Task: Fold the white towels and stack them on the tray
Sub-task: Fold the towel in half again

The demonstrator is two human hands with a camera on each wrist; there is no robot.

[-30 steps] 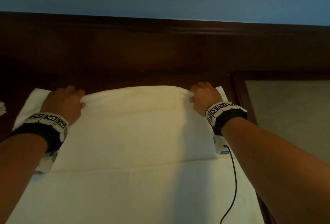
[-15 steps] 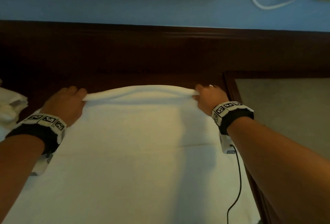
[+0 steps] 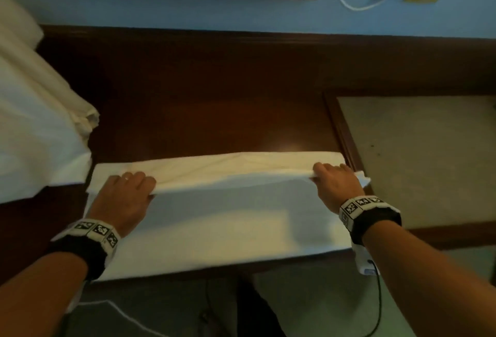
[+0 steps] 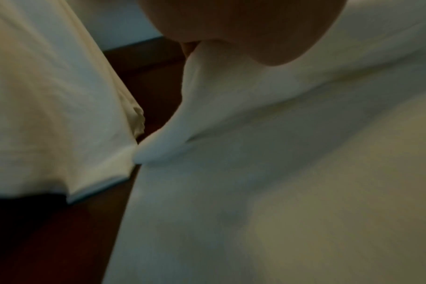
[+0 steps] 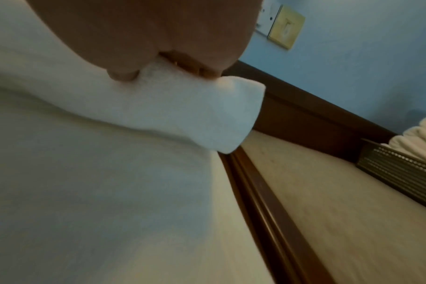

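White terry is bunched between my thumbs and curled fingers: my left hand point(image 3: 126, 197) pinches the folded edge of the towel point(image 3: 228, 218) at centre left of the frame, my right hand point(image 3: 335, 185) pinches the same edge at centre right, near the corner that pokes past my knuckles. I hold both ends so the doubled layer stays taut and straight as it travels over the lower half. The towel lies flat on the dark wooden desk point(image 3: 214, 111), across the middle of the frame. Unfolded white cloth point(image 3: 35, 132) is heaped at the left. At the far right edge of the right wrist view a ribbed tray point(image 5: 397, 169) holds folded towels, which I judge is where this one goes once folded.
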